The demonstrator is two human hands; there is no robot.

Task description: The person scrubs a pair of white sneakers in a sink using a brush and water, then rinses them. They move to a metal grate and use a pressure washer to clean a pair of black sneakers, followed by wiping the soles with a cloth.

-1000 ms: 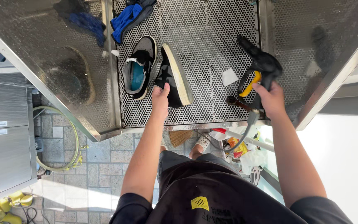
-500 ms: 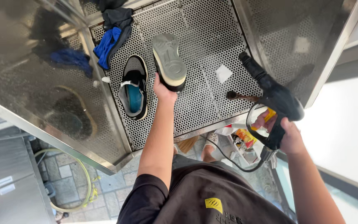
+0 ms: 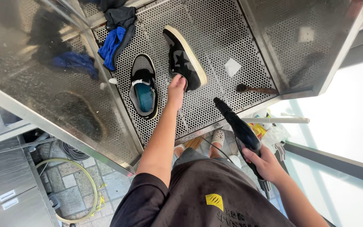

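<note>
perforated steel tray (image 3: 215, 25) over tiled floor (image 3: 64, 180)

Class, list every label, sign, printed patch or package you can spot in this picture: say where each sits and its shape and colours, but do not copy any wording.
Two small labels: pale rectangles on the grey metal cabinet front, lower left.
Printed emblem: yellow patch with dark stripes on the person's dark shirt, bottom centre.
Packaging: yellow and white wrappers or bags below the perforated tray's right edge, too jumbled to tell apart.
No screens or signs show.
</note>
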